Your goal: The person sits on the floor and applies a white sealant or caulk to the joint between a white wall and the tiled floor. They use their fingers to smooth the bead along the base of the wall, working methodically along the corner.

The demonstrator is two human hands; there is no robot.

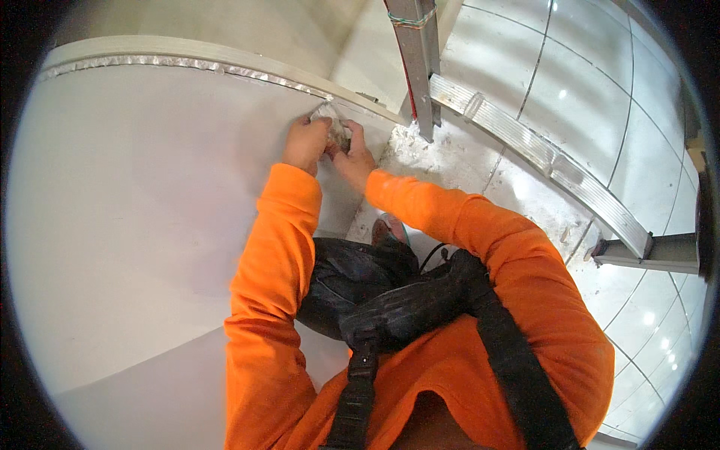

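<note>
Both my hands meet at the upper edge of a large pale panel [150,187], near its right end. Between them is a crumpled, whitish-grey clump [327,114], its kind too small and too covered to name. My left hand [304,144] has its fingers closed on the clump's left side. On the other side, my right hand [355,156] grips it with bent thumb and fingers. A shiny, wrinkled, whitish strip [176,61] runs along the seam between the panel and a cream rail [225,54], ending close to my hands.
A metal ladder's upright [420,67] stands just right of my hands, with a ribbed rung [525,142] running toward another leg [652,253]. White debris [412,142] lies at the upright's foot. Glossy white tiles [585,90] cover the floor. My foot [390,227] shows below.
</note>
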